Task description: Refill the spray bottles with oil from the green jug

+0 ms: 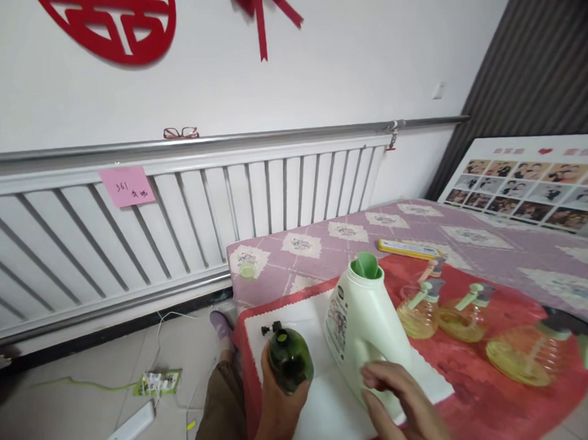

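Note:
My left hand (278,407) is wrapped round a dark green bottle (291,363), whose neck stands open with no top on it. A black spray head (271,328) lies on the white sheet just behind this bottle. To the right stands a large pale green detergent jug (364,315), uncapped, with a green spout in its mouth. My right hand (402,399) is at the jug's handle side, thumb and fingers apart, holding nothing; whether it touches the jug I cannot tell. A pale green cap (247,270) lies on the patterned cover near the far left corner.
Several clear spray bottles (462,319) with yellow liquid stand right of the jug on a red cloth (483,381). A yellow box (409,248) lies behind them. On the floor at left are a power strip (157,382) with cables and a white power bank (131,430).

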### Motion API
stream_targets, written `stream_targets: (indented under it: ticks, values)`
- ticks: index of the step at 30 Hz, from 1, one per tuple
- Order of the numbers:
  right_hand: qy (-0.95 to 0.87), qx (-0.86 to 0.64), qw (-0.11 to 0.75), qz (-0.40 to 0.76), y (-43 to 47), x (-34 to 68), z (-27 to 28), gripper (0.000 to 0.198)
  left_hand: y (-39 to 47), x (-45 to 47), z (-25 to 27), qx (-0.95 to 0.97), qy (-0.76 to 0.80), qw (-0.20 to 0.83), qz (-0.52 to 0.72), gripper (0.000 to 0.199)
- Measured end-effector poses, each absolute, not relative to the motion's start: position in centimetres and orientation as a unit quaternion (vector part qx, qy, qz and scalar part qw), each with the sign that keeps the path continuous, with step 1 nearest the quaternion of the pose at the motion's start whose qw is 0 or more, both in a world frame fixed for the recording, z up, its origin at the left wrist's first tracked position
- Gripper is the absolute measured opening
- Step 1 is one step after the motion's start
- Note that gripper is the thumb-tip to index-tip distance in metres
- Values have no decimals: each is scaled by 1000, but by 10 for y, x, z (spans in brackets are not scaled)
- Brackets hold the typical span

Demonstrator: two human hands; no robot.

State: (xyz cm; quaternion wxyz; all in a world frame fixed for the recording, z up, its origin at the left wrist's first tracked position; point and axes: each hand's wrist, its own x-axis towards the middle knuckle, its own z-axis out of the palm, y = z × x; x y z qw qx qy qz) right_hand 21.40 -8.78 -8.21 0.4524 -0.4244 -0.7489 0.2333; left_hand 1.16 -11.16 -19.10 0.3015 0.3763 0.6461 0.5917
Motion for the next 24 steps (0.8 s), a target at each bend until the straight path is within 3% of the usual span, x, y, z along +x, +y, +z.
stream_targets:
  ticks: [4, 12, 16, 24]
  values:
    - [-780, -414, 369, 289, -42, 151, -73, 26, -110, 12, -197, 331, 670, 254, 614, 99]
    - [-866, -432, 157, 199, 36, 68, -123, 14, -106, 10, -210, 272, 676, 206, 653, 93]
    - [-895, -419, 42, 149, 46, 57, -140, 26, -105, 10, -215, 290, 677, 197, 647, 89]
    - [-917, -382, -42, 103, 53, 51, -144, 29, -106, 10, -220, 305, 679, 195, 638, 88]
